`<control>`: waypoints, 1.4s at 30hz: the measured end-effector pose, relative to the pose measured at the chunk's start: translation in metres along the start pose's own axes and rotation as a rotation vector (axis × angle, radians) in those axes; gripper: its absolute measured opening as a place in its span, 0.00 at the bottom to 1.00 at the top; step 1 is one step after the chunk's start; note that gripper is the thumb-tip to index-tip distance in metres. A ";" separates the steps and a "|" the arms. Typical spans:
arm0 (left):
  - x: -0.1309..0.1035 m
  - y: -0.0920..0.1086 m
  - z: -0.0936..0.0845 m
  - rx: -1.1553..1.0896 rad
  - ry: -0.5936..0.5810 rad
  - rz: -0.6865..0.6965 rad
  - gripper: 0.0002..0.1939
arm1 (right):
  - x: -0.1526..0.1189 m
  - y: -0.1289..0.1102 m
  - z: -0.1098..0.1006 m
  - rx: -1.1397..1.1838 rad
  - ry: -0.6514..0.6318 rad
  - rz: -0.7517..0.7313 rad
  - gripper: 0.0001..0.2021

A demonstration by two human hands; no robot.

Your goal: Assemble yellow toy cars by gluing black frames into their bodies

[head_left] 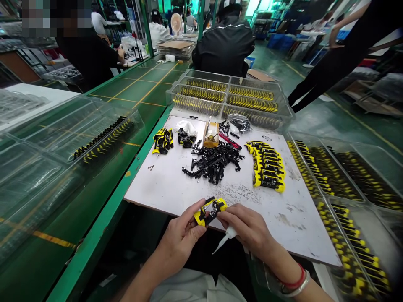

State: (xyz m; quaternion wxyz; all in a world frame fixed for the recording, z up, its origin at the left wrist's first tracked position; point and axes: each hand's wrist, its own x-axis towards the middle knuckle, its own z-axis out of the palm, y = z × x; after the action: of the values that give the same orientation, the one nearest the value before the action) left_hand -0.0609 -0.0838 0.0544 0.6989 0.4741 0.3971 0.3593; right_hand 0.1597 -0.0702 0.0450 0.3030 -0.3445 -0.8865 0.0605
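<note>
Over the front edge of the white board, my left hand (178, 243) grips the left end of a yellow and black part (210, 211). The fingers of my right hand (252, 228) are closed at the part's right end. A white bottle with a thin pointed nozzle (229, 235) is also held in my right hand, its tip pointing down and left. Beyond the hands lies a heap of small black pieces (217, 161). A row of yellow and black parts (267, 165) is at the right, and a smaller group (163, 140) at the left.
Clear trays with yellow and black parts stand at the back (225, 98), at the right (355, 201) and on the green table (103, 138) at the left. A small yellowish box (211, 135) sits behind the heap. Several people are farther off.
</note>
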 end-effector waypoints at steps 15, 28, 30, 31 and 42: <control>0.022 0.001 -0.015 -0.412 -0.096 -0.278 0.21 | 0.022 0.012 -0.013 0.168 -0.343 0.366 0.02; 0.030 0.000 -0.021 -0.456 -0.105 -0.344 0.21 | 0.031 0.012 -0.017 0.057 -0.416 0.281 0.04; 0.032 0.000 -0.021 -0.458 -0.124 -0.348 0.20 | 0.031 0.011 -0.018 0.026 -0.442 0.270 0.04; 0.033 0.001 -0.020 -0.460 -0.127 -0.352 0.19 | 0.031 0.011 -0.018 0.009 -0.452 0.262 0.04; 0.038 0.006 -0.014 -0.424 -0.074 -0.347 0.17 | 0.037 0.013 -0.018 -0.106 -0.480 0.175 0.06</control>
State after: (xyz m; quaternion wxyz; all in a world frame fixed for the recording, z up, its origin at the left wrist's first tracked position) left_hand -0.0581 -0.0431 0.0481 0.8479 0.2547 0.3624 0.2915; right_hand 0.1560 -0.0378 0.0740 0.0591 -0.4111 -0.9017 0.1202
